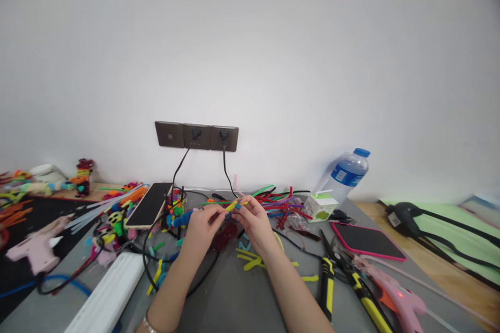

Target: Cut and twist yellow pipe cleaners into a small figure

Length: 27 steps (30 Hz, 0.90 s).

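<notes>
In the head view, two bare hands meet near the middle of the frame, a bit below the center. The left hand (209, 216) and the right hand (253, 217) pinch a small yellow and blue craft piece (231, 206) between their fingertips. The little piece sits up off the table (230, 307), and fingers hide some of it. A bracelet (148, 325) is on the left wrist, at the bottom edge.

Just behind the hands, in the middle of the frame, lies a messy pile of colorful pipe cleaners (273, 199). Short yellow strips (253, 261) lie on the gray table by the right arm.

At the lower left are a long white power strip (109, 291), a pale pink glue gun (37, 250) and a black-screened phone (150, 205). At the lower right are pliers (369, 307) with black and yellow handles, a pink glue gun with a red glow (398, 294) and a phone in a pink case (369, 241). A bottle with a blue cap (349, 171) leans beside a small white and green box (320, 207).
</notes>
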### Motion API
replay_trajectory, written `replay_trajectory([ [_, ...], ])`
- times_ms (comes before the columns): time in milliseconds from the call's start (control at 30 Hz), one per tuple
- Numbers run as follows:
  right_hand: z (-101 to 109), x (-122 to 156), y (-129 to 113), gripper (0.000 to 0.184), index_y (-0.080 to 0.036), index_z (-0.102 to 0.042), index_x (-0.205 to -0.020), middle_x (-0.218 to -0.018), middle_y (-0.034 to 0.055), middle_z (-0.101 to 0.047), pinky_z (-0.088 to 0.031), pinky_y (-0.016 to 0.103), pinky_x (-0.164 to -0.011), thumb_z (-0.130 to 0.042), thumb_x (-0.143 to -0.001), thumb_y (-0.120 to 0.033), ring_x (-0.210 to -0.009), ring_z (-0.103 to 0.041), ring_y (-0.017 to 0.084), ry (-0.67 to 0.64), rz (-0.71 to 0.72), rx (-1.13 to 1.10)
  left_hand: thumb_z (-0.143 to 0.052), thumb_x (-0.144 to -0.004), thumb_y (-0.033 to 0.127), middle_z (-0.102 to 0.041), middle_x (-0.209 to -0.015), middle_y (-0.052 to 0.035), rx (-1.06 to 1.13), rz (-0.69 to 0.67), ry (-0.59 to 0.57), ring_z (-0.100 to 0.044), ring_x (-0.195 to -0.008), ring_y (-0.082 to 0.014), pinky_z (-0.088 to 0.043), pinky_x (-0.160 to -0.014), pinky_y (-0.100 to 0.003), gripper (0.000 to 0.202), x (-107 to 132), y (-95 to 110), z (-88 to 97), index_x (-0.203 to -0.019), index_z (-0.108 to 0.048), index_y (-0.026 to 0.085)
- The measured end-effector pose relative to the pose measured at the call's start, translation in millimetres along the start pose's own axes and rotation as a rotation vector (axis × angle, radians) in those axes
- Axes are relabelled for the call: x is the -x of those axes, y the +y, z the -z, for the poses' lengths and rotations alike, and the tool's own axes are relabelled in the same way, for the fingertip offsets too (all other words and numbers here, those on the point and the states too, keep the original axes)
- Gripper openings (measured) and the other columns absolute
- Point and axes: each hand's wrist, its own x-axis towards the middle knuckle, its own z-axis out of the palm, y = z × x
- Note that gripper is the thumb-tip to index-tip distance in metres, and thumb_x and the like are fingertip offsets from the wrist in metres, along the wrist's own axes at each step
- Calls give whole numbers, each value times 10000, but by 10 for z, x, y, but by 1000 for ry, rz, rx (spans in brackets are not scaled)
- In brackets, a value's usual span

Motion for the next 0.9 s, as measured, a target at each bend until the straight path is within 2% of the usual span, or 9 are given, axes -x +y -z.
replay_trajectory([
  [167, 19, -29, 25, 277, -200, -607, -712, -814, -7, -677, -507, 210, -616, -847, -603, -286, -717, -621, 119, -8, 51, 21, -544, -849, 181, -665, -746, -30, -89, -93, -88, -580, -693, -165, -382, -646, -229, 152, 6, 24, 9, -776, -675, 205],
  [333, 0, -18, 11, 276, -199, -611, -711, -748, -3, -704, -506, 216, -633, -851, -599, -274, -683, -631, 119, 10, 47, 4, -496, -850, 158, -584, -705, -14, -107, -123, -85, -536, -653, -148, -392, -604, -224, 160, 28, 74, 0, -761, -626, 183],
  [433, 10, -19, 8, 271, -204, -603, -726, -755, -1, -708, -507, 235, -635, -840, -613, -270, -674, -635, 127, 8, 28, -20, -502, -851, 203, -608, -735, -17, 26, -13, -76, -563, -663, -148, -438, -589, -222, 141, 35, 66, -34, -788, -626, 181],
  [567, 30, -23, 18, 247, -212, -587, -753, -784, 5, -706, -493, 251, -623, -803, -642, -259, -685, -638, 143, 28, 67, 35, -613, -798, 307, -640, -745, -20, 365, 198, 7, -590, -652, -148, -501, -560, -224, 135, 20, 42, -104, -810, -633, 173],
  [633, 15, 5, 8, 182, -215, -581, -744, -760, 5, -689, -485, 268, -633, -753, -683, -221, -711, -637, 159, 50, 209, 173, -693, -741, 357, -661, -743, -26, 548, 297, 55, -593, -641, -140, -519, -559, -224, 215, 11, 55, -139, -822, -646, 163],
  [700, -25, 58, -18, 114, -213, -580, -706, -751, 12, -666, -485, 302, -680, -676, -742, -164, -759, -635, 179, 56, 447, 405, -745, -691, 412, -674, -736, -33, 732, 421, 78, -596, -629, -131, -519, -535, -214, 307, 10, 92, -168, -833, -663, 151],
  [800, -106, 151, -70, 185, -215, -586, -674, -780, 30, -652, -477, 328, -692, -581, -812, -92, -778, -617, 185, -1, 826, 772, -807, -617, 444, -665, -708, -23, 966, 590, 39, -613, -620, -125, -482, -460, -177, 377, 21, 163, -185, -804, -683, 141],
  [900, -164, 196, -97, 196, -226, -603, -762, -763, 25, -650, -462, 327, -668, -561, -838, -50, -741, -587, 176, -75, 1045, 994, -864, -543, 403, -659, -683, -6, 1080, 671, 15, -617, -604, -105, -455, -441, -147, 381, 29, 195, -168, -756, -695, 136],
])
